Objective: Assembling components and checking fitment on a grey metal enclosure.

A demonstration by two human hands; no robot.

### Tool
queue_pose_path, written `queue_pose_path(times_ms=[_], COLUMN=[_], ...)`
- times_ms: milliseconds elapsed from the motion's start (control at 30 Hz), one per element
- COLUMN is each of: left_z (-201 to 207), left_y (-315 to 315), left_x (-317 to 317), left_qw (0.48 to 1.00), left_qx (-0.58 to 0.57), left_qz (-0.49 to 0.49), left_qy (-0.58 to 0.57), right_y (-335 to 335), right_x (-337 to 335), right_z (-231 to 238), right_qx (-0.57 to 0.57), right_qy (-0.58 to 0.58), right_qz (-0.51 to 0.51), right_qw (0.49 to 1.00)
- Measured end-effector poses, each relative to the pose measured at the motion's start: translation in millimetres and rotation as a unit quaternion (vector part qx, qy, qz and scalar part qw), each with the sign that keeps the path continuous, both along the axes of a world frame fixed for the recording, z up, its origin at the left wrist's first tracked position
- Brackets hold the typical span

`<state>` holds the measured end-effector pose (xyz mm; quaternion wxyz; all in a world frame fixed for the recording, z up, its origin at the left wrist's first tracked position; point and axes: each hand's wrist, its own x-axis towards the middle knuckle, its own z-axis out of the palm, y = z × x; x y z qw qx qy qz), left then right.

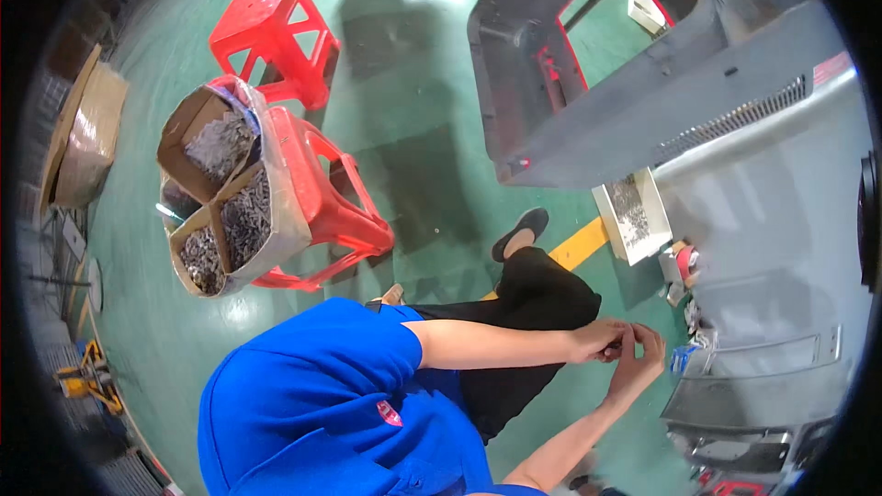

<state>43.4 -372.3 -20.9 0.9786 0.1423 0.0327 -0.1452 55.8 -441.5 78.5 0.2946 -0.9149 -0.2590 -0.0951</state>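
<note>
Picture sits turned sideways. Left hand (597, 342) and right hand (640, 355) meet fingertip to fingertip just beside grey machine (735, 220), pinching something too small to identify. White tray (634, 216) of small metal parts sits near hands. Cardboard box (225, 193) of metal parts rests on red stool (335, 211), well apart

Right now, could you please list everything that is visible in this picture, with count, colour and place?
red plastic stools: two, red, upper left on the green floor.
open cardboard box of small grey metal parts: one, brown, on the nearer stool.
flat cardboard sheets: brown, far left.
large grey machine housing: one, grey with red edging, upper right.
white tray of small parts: one, white, below the machine.
yellow floor line: one, centre.
left hand: fingers closed, touching the right hand.
right hand: fingers pinched; any item hidden.
</note>
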Motion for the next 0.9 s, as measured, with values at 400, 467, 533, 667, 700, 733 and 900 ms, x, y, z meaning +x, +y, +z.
queue_pose_path(times_ms=[400, 467, 533, 667, 700, 733, 900], left_z=[11.5, 8.4, 3.0, 4.6, -1.6, 15.8, 19.8], left_y=[11.5, 8.6, 7.2, 18.0, 22.9, 25.0, 18.1], left_x=[-12.8, -14.2, -17.0, -19.2, -15.6, -18.6, -20.8], left_qw=[0.979, 0.975, 0.977, 0.863, 0.932, 0.945, 0.947], left_qx=[0.202, 0.219, 0.212, 0.483, 0.358, 0.323, 0.315], left_qz=[-0.006, -0.025, -0.027, 0.023, 0.000, -0.032, -0.060], left_qy=[-0.014, -0.010, -0.010, -0.151, -0.058, -0.023, 0.010], right_y=[-17.8, -22.5, -27.5, -19.2, -13.5, -17.8, -26.8], right_x=[-25.4, -28.5, -34.3, -34.7, -30.6, -29.4, -35.1], right_z=[-7.8, -13.8, -20.3, -18.5, -16.6, -26.6, -39.1], right_qx=[0.006, 0.007, 0.004, -0.008, -0.013, -0.018, 0.066], right_qy=[0.054, 0.060, 0.058, 0.068, 0.037, 0.054, 0.022], right_qz=[-0.072, -0.068, -0.079, -0.104, -0.079, -0.098, -0.133], right_qw=[0.996, 0.996, 0.995, 0.992, 0.996, 0.994, 0.989])
